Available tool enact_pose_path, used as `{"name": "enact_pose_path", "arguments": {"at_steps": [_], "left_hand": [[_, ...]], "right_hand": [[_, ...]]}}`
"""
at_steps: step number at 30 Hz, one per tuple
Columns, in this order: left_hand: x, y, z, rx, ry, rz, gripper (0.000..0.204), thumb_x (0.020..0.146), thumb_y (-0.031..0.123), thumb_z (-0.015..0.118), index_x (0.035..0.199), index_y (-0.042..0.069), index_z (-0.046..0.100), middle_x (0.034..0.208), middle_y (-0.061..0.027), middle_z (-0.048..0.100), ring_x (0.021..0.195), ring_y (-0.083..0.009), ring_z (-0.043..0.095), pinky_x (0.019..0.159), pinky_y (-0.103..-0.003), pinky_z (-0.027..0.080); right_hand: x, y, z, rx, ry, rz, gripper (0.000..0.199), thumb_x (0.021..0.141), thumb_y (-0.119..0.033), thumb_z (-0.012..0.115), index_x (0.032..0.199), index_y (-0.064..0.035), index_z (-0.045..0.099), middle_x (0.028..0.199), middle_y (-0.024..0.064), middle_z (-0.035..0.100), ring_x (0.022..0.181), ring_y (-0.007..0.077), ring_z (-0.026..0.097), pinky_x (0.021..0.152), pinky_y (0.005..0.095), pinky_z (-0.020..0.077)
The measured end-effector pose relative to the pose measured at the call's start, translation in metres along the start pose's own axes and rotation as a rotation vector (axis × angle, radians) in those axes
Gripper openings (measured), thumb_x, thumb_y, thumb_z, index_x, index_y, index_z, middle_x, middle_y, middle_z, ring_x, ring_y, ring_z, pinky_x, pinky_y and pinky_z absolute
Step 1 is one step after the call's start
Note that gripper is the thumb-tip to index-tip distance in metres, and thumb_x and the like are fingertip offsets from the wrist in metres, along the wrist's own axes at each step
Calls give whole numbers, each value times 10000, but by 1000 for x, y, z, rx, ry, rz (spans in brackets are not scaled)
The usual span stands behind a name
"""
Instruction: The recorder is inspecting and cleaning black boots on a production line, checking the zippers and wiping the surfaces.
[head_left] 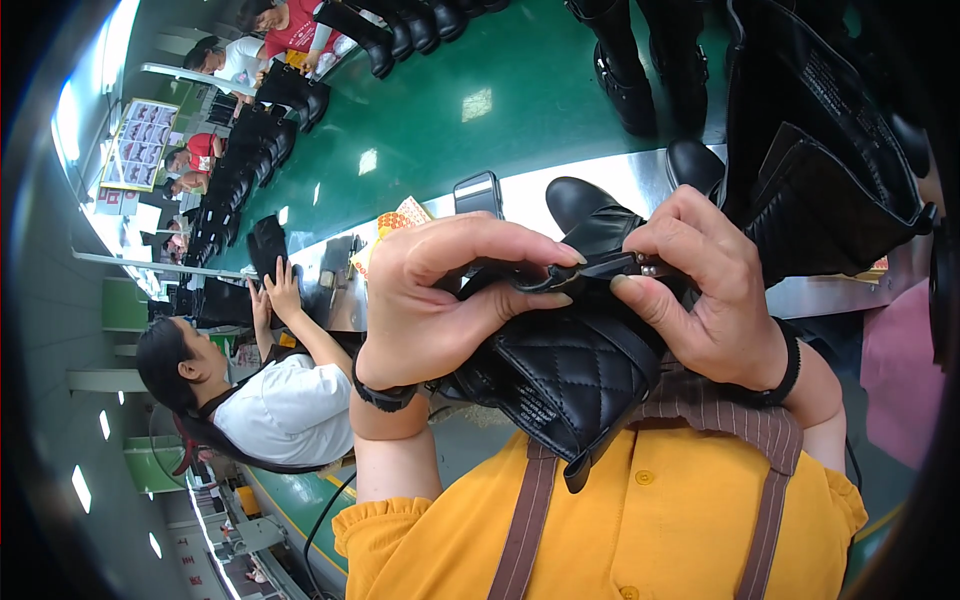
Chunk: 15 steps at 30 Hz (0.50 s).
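Boot (570, 375) above green conveyor (440, 110)

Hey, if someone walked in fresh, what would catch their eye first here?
Two bare hands meet at the centre: the left hand and right hand pinch a thin black strap with a small metal buckle on a black quilted leather boot. Behind them, rows of tall black boots line a green conveyor belt.

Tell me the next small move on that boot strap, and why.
Probably feed the strap further through the buckle: both the left hand and right hand pinch it above the quilted black boot, and its end looks not yet seated.
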<state>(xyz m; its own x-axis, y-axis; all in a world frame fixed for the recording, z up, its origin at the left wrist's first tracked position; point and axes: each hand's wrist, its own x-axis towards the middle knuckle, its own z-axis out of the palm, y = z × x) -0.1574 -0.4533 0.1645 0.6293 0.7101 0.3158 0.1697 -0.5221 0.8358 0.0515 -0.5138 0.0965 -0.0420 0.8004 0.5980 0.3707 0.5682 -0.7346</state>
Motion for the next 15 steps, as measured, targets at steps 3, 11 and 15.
{"name": "enact_pose_path", "arguments": {"at_steps": [3,11,15], "left_hand": [[1,-3,-2,-7,-18,-14,268,651,-102,760,904,-32,709,829,-98,690,760,-154,654,689,-241,504],[6,-7,2,-57,-53,-64,262,712,-109,724,952,-2,721,890,-70,704,811,-129,661,745,-230,516],[4,-11,1,-178,-29,-90,262,751,-129,699,998,-42,686,966,-94,694,893,-145,662,820,-250,522]], "right_hand": [[0,0,1,5,8,-3,201,776,-101,755,888,8,628,773,92,510,631,214,536,554,305,431],[6,-6,-3,10,12,-25,212,767,-109,765,880,4,626,777,91,516,619,203,549,544,293,445],[1,-3,-8,-22,50,2,229,767,-115,768,897,3,621,782,92,513,625,205,558,550,288,458]]}}
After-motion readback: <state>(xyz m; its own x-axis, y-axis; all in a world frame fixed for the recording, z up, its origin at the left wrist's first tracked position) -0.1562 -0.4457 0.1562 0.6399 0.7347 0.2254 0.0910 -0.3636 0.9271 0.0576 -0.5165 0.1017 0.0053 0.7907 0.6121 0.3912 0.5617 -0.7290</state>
